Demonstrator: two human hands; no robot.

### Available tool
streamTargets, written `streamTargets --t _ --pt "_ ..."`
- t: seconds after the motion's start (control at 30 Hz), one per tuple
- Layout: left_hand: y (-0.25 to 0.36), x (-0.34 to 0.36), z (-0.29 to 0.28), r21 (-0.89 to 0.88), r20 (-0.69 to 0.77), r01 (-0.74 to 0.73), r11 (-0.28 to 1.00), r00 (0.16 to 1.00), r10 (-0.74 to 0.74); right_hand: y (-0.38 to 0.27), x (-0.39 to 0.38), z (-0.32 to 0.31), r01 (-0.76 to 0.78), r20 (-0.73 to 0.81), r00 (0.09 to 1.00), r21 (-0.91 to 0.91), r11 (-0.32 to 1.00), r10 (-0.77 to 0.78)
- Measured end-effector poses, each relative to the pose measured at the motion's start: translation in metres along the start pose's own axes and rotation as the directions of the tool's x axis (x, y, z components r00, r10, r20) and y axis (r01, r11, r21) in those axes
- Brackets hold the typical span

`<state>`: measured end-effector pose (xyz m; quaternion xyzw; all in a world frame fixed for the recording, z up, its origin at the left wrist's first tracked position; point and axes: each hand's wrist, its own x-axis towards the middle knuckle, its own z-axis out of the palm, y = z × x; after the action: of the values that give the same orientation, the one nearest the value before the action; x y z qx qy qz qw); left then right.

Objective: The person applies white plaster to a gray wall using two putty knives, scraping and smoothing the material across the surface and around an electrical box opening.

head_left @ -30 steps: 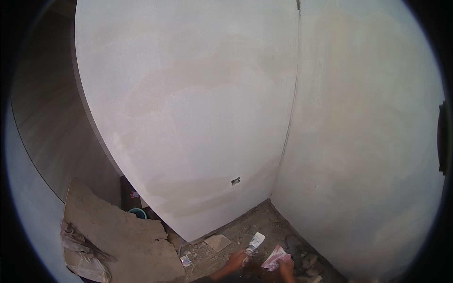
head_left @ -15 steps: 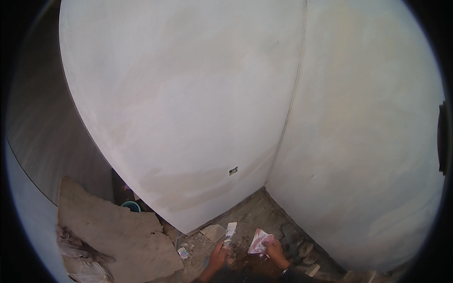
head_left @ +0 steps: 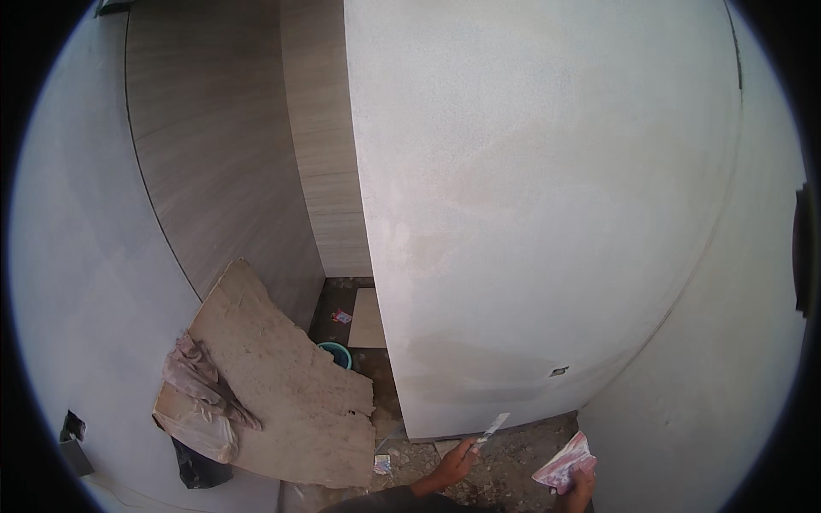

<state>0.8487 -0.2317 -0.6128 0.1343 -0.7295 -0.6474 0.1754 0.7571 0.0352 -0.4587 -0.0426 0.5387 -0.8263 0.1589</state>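
Note:
My left hand (head_left: 453, 466) is closed round a putty knife (head_left: 492, 429), whose pale, smeared blade points up toward the wall's lower edge. To its right, my right hand (head_left: 583, 486) grips a flat pink-and-white piece (head_left: 562, 460); it looks smeared with something white, and I cannot tell its material. Both hands are apart from the white wall (head_left: 530, 222), low in front of it above the rubble-strewn floor (head_left: 513, 466). A small cut-out (head_left: 559, 371) in the wall sits above them.
A large worn board (head_left: 299, 402) leans at the left, with a rag (head_left: 201, 376) and plastic on it. Behind it are a teal tub (head_left: 336, 355) and a light tile (head_left: 368, 318). A black bag (head_left: 201, 466) hangs beneath. Another wall (head_left: 718, 376) meets the white one at right.
My view has swung left, bringing the wall's edge and the wood-look panels into sight. My hands sit farther right in the picture and wider apart, holding the same things.

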Motion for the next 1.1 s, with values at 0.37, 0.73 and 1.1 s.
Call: streamTargets --t 0.37,0.73,1.1 --pt "0.011 -0.004 -0.014 -0.512 0.018 0.211 0.833 0.972 -0.235 0.020 0.013 0.045 -0.109 0.159 0.970 -0.380 0.918 0.181" --pt "0.119 -0.007 -0.056 -0.369 -0.024 0.034 0.929 0.999 -0.047 -0.010 0.090 0.125 0.223 0.127 0.971 -0.178 0.958 -0.202" --pt "0.119 0.016 -0.040 -0.207 0.164 -0.118 0.971 0.975 0.153 -0.046 0.064 0.128 0.361 -0.007 0.920 -0.371 0.855 -0.391"
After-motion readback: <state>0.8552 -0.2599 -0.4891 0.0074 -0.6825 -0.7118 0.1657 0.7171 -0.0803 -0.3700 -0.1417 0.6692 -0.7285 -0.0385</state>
